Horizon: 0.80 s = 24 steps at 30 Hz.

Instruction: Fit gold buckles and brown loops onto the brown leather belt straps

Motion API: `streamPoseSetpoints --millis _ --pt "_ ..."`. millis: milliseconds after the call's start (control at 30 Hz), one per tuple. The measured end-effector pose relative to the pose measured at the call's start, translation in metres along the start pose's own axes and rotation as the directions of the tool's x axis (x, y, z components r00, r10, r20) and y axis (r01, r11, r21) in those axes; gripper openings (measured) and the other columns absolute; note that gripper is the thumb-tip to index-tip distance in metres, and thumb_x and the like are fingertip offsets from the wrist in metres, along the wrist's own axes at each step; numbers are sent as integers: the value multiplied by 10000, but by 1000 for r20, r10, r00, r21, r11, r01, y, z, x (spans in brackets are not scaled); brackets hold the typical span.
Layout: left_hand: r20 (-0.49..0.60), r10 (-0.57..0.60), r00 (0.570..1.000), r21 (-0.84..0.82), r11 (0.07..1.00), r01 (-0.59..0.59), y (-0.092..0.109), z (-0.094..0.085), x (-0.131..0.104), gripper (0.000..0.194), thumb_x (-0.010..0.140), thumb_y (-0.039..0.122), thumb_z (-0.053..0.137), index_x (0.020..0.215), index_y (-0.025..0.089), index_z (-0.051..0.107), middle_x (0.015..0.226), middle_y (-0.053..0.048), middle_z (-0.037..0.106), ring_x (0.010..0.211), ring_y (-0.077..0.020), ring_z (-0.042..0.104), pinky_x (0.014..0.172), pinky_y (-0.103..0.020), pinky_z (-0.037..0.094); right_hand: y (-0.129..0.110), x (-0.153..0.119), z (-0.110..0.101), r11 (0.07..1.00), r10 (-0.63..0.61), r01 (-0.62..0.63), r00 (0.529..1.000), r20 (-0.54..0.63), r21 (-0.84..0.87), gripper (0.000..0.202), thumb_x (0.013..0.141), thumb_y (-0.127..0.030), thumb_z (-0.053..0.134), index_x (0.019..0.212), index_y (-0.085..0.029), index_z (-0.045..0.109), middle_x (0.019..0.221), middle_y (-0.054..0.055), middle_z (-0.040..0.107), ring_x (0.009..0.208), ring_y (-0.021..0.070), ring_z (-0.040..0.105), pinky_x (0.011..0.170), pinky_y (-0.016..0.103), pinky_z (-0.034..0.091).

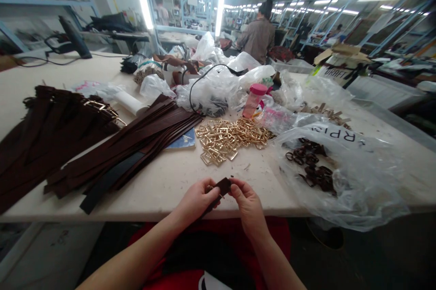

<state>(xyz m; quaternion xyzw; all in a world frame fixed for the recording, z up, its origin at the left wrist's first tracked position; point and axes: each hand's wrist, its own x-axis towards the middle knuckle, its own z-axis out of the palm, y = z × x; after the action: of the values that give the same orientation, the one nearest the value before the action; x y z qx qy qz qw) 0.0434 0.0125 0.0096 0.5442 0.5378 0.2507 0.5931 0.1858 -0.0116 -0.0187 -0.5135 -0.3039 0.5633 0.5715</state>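
Observation:
Near the table's front edge, my left hand (pixel 197 200) grips a dark brown strap (pixel 223 186), its end sticking up past my thumb. My right hand (pixel 248 203) pinches at the tip of that end with thumb and forefinger; whether a small part sits between those fingers is too small to tell. Beyond my hands lies a heap of gold-coloured buckles (pixel 226 138). To the left, a stack of brown straps (pixel 136 140) fans across the table. Small brown strap loops (pixel 316 169) lie in a clear plastic bag (pixel 368 176) on the right.
Farther left are more brown straps (pixel 37 140) with gold buckles at their ends. A pink-lidded bottle (pixel 254 101) stands behind the buckle heap, before crumpled plastic bags (pixel 211 88). A blue booklet (pixel 184 140) is partly under the straps. Another person (pixel 259 36) is in the background.

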Motion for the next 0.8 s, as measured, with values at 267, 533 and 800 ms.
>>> streamPoseSetpoints --millis 267,533,800 --pt "-20 63 998 90 994 -61 -6 6 -1 251 769 414 461 728 172 513 553 16 594 474 -106 527 445 -189 371 11 4 7 986 37 -28 998 -56 161 207 654 -340 709 766 -201 604 734 -14 644 708 142 577 734 304 438" --pt "22 36 999 64 997 -38 -4 4 -3 217 773 389 443 734 179 487 553 20 580 451 -103 512 420 -184 364 8 2 2 972 -208 199 976 -66 -127 185 716 -338 645 848 -212 613 800 14 646 753 165 575 728 313 447" --pt "86 176 981 181 965 -189 5 10 -6 223 767 355 453 787 170 576 710 -4 658 639 -141 579 577 -218 425 -4 -5 3 879 -294 328 944 148 -347 158 751 -340 597 820 -202 632 779 27 636 729 170 572 684 302 458"
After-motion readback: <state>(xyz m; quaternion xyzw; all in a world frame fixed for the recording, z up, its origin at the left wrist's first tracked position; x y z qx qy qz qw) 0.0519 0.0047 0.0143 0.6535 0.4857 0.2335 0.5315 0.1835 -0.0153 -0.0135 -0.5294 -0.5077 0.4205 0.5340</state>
